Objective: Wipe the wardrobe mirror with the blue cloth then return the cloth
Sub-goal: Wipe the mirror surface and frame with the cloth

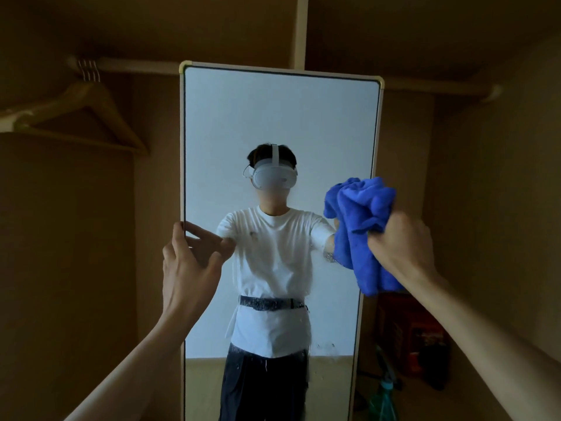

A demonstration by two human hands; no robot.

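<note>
Left to right:
- Wooden hangers (91, 113) on a pale round rail (136, 66). The wire hooks overlap, so I can't get an exact count in the dim light.
- Left hand (188, 262): grip wide and holding nothing. The thumb is on the mirror's left frame edge and the fingers are splayed over the glass.
- 1 mirror (273, 117): a tall rectangle with rounded corners and a thin pale frame, with brass-toned caps on the 2 top corners. The glass has droplets and wet smears on the lower half. It reflects a person in a white tee, dark belt, dark trousers and white headset.
- 1 blue cloth (361, 232): plush, bunched on top with a loose tail hanging down. It sits at the mirror's right edge and overlaps the frame. I can't tell whether it touches the glass.
- Right hand (403, 241): grip closed tight round the cloth's bunched middle.
- 1 red box (409, 329) sits low in the wardrobe, right of the mirror. The print on it is unreadable.
- 1 green translucent spray bottle (385, 399) stands just in front of the box, near the mirror's bottom right corner.
</note>
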